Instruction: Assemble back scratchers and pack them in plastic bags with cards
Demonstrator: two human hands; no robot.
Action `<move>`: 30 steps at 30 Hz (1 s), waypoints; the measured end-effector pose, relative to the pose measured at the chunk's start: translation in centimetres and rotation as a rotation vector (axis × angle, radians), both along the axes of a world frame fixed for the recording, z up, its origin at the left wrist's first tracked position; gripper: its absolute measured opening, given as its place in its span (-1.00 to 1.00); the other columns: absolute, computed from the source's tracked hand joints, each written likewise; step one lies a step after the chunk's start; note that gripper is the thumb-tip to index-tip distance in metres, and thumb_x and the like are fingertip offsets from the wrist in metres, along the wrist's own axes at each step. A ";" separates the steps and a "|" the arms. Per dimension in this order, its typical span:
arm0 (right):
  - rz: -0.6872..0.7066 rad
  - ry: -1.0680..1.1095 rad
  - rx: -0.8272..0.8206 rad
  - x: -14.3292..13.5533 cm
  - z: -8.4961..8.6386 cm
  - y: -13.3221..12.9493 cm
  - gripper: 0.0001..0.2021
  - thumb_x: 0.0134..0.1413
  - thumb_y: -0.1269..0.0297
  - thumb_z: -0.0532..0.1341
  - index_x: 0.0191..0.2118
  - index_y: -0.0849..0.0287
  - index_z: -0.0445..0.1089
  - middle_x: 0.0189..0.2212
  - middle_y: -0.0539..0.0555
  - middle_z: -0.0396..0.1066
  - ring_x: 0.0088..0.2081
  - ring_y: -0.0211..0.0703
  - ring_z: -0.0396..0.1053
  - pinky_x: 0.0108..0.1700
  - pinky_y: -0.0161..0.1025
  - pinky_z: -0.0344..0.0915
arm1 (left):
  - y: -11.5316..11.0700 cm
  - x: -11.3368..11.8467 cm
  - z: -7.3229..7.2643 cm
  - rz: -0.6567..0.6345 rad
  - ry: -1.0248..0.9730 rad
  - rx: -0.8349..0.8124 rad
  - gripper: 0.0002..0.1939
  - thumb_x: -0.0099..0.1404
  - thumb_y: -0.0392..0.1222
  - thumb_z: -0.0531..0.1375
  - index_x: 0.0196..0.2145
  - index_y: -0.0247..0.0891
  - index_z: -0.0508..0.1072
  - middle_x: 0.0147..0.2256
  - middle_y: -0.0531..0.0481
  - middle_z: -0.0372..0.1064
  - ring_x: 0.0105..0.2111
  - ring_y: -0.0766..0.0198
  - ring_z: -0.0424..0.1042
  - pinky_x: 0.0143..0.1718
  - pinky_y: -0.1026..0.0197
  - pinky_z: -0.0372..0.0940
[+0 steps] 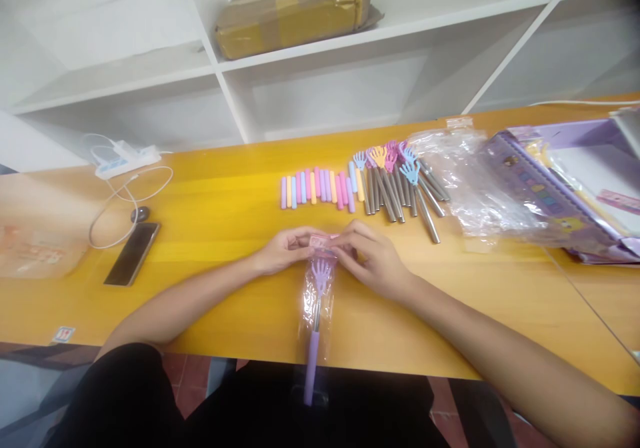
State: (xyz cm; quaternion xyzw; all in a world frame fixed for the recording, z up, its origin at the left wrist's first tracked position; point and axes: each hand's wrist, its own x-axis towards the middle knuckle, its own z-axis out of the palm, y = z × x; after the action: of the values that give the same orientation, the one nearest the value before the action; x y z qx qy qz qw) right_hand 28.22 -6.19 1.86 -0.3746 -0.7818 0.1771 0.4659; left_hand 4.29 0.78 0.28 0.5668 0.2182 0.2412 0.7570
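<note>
Fingertips of our left hand and right hand pinch the pink header of a clear bag, above our yellow wooden table, before white shelves. Inside lies a lilac back scratcher (silver-shafted), its long axis running away from us, claw toward our fingers, grip past the near edge.
</note>
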 end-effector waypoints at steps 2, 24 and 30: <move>0.008 -0.047 0.050 0.0 -0.2 -0.1 -0.86 0.37 0.40 0.23 -0.03 0.13 0.50 -0.28 0.06 0.35 -0.30 -0.25 0.37 -0.29 -0.26 0.38 | 0.0 0.0 0.0 -0.007 -0.007 -0.010 -0.55 0.33 -0.09 0.42 0.13 -0.25 0.56 0.07 -0.27 0.59 0.05 0.08 0.61 0.18 0.05 0.42; -0.053 0.122 -0.264 -0.5 -0.1 -0.2 -0.88 0.34 0.21 0.24 -0.18 0.09 0.29 -0.31 0.02 0.32 -0.37 -0.24 0.36 -0.42 -0.28 0.36 | -0.3 0.2 0.1 0.150 0.184 0.110 -0.54 0.28 0.06 0.44 -0.05 -0.35 0.59 -0.15 -0.19 0.66 -0.17 0.17 0.65 -0.05 0.17 0.46; -0.075 0.130 -0.500 -2.1 -0.7 0.1 -0.62 0.30 -0.13 0.28 -0.22 0.12 0.40 -0.42 0.03 0.40 -0.42 -0.23 0.33 -0.41 -0.26 0.31 | -0.4 0.2 0.0 0.196 0.226 0.208 -0.55 0.25 0.09 0.45 -0.09 -0.35 0.60 -0.20 -0.13 0.64 -0.23 0.23 0.61 -0.14 0.25 0.42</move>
State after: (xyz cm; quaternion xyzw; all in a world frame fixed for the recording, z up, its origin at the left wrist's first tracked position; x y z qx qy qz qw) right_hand 26.07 -6.07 1.12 -0.4947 -0.6677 0.3713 0.4143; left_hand 4.49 0.41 0.30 0.6414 0.3298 0.2702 0.6378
